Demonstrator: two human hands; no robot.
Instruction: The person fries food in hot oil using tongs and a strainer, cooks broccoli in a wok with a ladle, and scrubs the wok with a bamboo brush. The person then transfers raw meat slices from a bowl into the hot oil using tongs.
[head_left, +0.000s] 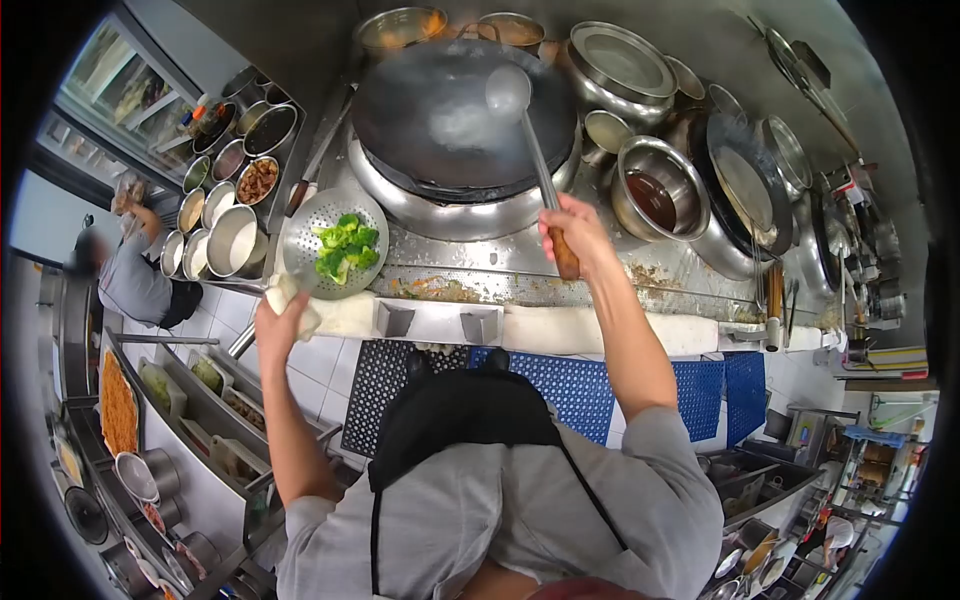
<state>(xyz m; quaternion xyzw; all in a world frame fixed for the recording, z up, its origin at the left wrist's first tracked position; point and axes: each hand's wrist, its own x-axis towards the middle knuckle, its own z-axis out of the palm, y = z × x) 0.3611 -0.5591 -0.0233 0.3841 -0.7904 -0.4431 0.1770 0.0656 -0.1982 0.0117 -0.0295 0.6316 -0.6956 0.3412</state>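
Observation:
My right hand (pixel 580 232) is closed around the wooden handle of a long metal ladle (pixel 540 160). The ladle's bowl is over the large dark wok (pixel 430 120), and I cannot tell whether the two touch. At the wok's lower left is a round perforated strainer (pixel 300 240) with green broccoli florets (pixel 345 246) in it. Closed fingers of my left hand (pixel 277 330) grip a white cloth (pixel 290 303) at the strainer's near edge. A metal handle, in line with the strainer, sticks out past this hand; its grip is hidden.
Metal containers of ingredients (pixel 257 181) crowd the left side. Right of the wok stand a steel bowl of brown liquid (pixel 655 200) and a second wok (pixel 740 190). Folded white cloth (pixel 610 328) lines the stove's front edge. A co-worker (pixel 145 265) stands at far left.

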